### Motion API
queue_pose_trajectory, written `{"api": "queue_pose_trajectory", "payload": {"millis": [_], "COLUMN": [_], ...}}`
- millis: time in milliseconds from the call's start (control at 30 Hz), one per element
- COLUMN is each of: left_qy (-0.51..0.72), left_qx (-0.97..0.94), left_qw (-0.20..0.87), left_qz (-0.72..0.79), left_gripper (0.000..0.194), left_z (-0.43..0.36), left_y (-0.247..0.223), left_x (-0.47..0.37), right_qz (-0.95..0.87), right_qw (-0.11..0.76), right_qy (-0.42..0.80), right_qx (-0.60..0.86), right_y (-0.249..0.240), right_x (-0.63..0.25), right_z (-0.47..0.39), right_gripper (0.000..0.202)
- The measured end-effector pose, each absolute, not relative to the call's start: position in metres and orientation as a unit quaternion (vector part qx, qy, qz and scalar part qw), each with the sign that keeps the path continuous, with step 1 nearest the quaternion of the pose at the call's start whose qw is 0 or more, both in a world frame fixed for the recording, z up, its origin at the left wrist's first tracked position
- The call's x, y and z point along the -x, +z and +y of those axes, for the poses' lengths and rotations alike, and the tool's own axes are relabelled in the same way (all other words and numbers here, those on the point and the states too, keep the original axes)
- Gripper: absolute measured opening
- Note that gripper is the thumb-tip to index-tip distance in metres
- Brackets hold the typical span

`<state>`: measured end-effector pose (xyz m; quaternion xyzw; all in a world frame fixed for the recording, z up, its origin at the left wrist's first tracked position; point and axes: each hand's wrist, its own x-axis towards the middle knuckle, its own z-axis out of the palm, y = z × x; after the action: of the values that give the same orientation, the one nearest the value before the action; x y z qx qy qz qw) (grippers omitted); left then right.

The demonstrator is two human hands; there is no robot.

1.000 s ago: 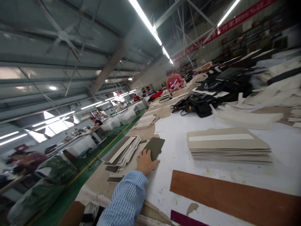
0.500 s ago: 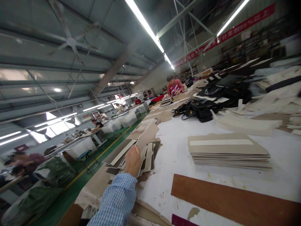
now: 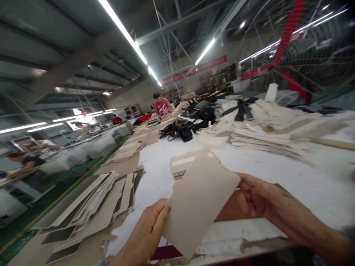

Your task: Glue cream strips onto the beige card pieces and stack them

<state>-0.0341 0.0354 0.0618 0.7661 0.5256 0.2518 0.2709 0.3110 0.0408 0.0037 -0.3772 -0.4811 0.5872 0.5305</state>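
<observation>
A flat beige panel (image 3: 199, 199) with rounded corners is held up, tilted, over the front of the white worktable (image 3: 155, 162). My left hand (image 3: 151, 225) pinches its left edge between thumb and fingers. At the panel's right corner are the fingers of my right hand (image 3: 263, 195), curled against the edge. Partly hidden behind the panel is a neat stack of similar beige panels (image 3: 177, 164) with a pale strip on top. Below it, a brown board (image 3: 234, 208) shows in part. Loose beige and dark panels (image 3: 111, 207) lie in a spread pile to the left.
Black strapped pieces (image 3: 180, 131) and pale cut material (image 3: 266, 140) are heaped farther back. A large fan with red blades (image 3: 285, 44) stands at the upper right. Another person (image 3: 162, 105) works at the table's far end. A green aisle runs along the left.
My left hand has moved from the left pile to the table front, bringing the beige panel. My right hand has come into view at its corner. The view has turned right.
</observation>
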Motion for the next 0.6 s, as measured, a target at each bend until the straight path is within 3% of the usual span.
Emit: {"api": "queue_pose_trajectory", "payload": {"millis": [100, 467, 600], "left_qy": [0.21, 0.212, 0.236], "left_qx": [-0.774, -0.754, -0.739], "left_qw": [0.307, 0.341, 0.361], "left_qz": [0.513, 0.52, 0.518], "left_gripper": [0.045, 0.036, 0.031], "left_z": [0.036, 0.04, 0.038], "left_y": [0.054, 0.042, 0.046], "left_x": [0.022, 0.009, 0.004], "right_qz": [-0.433, -0.412, -0.386], "right_qw": [0.534, 0.506, 0.51], "right_qy": [0.613, 0.518, 0.507], "right_qx": [0.39, 0.552, 0.577], "right_y": [0.014, 0.0, -0.01], "right_x": [-0.307, -0.317, -0.324], "right_z": [0.039, 0.021, 0.02], "right_gripper": [0.065, 0.08, 0.073]}}
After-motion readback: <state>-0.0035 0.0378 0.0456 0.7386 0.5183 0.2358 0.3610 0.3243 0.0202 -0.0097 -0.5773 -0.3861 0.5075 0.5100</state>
